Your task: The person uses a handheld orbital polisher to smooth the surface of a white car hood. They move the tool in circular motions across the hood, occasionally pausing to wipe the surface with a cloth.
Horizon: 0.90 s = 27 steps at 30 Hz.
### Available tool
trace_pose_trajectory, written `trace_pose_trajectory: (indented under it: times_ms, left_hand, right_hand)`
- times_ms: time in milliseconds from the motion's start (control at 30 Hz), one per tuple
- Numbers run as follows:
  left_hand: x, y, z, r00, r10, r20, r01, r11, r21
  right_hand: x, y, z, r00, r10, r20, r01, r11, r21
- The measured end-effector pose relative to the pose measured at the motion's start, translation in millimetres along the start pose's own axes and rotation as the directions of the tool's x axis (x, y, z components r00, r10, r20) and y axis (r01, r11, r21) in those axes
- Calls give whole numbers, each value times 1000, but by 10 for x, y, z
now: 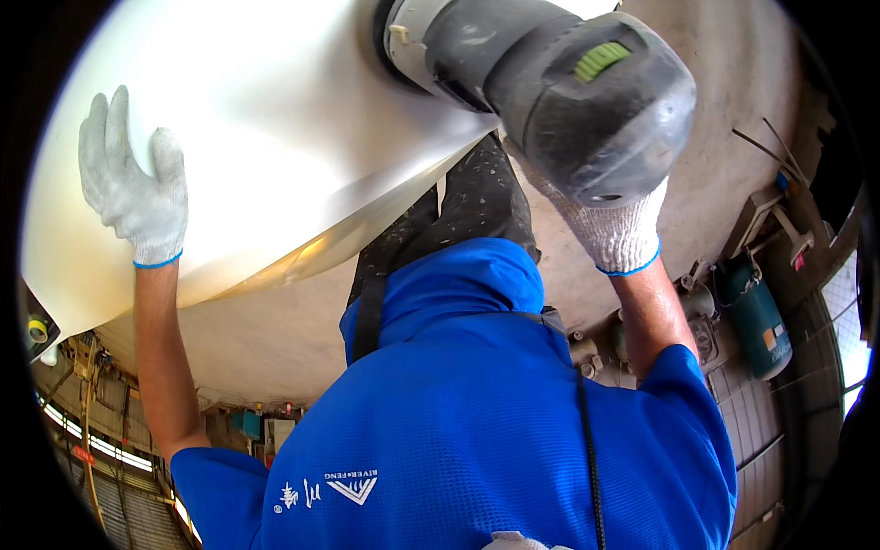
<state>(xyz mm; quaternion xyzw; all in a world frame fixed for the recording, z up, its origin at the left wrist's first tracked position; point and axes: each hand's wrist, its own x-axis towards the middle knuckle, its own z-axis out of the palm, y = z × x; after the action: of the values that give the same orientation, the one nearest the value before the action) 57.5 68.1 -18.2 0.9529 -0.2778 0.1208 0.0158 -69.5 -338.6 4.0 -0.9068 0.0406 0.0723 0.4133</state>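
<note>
A large white curved panel [266, 174] with a glossy surface fills the upper left, its lower edge bending toward my body. On that surface my left hand [137, 179], in a pale work glove with a blue cuff, lies with fingers stretched and thumb apart. My right hand [616, 229], gloved alike, grips a dark grey power sander [596, 110] with a green dial. The sander's body hides most of my right fingers. Its round pad end [403, 41] is against or just above the panel near the top; I cannot tell which.
Concrete floor [724, 82] spreads to the right and beneath the panel. A teal cylindrical tank [753, 316] and machine parts are at the right. Thin rods [775, 151] stick out above them. A roll of tape [38, 330] sits at the far left.
</note>
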Motion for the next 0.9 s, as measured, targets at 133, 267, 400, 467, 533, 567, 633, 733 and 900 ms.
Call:
trace_pose_trajectory:
  times_ms: [133, 267, 400, 467, 533, 567, 633, 733, 900]
  left_hand:
    - [-31, 0, 18, 999, 35, -37, -36, 999, -29]
    - [-20, 31, 6, 1000, 24, -18, -24, 1000, 12]
    - [1, -11, 57, 999, 16, -38, -17, 1000, -13]
    - [5, -5, 64, 999, 13, -42, -13, 1000, 13]
    - [-19, 9, 71, 999, 5, -53, -3, 1000, 31]
    - [-41, 24, 77, 998, 5, -62, -2, 999, 33]
    - [-32, 24, 49, 998, 3, -69, -2, 1000, 15]
    - [-10, 45, 24, 998, -1, -65, -2, 999, -42]
    - [-36, 29, 2, 1000, 30, -7, -30, 998, 62]
  right_hand:
    - [-29, 110, -69, 995, 59, 82, -41, 977, -209]
    - [28, 54, -51, 999, -34, 6, 34, 992, -124]
    - [102, -279, 17, 999, -49, -10, 49, 999, 4]
    - [127, -468, 132, 1000, -11, 17, 9, 992, 125]
    - [170, -552, 223, 997, -46, 67, 44, 999, 21]
    - [178, -570, 208, 992, -58, 114, 57, 998, 17]
    - [147, -538, 210, 999, -25, 41, 22, 999, 50]
    - [117, -422, 22, 999, 38, 21, -39, 997, 65]
    - [141, 198, -294, 988, 117, -103, -137, 969, -208]
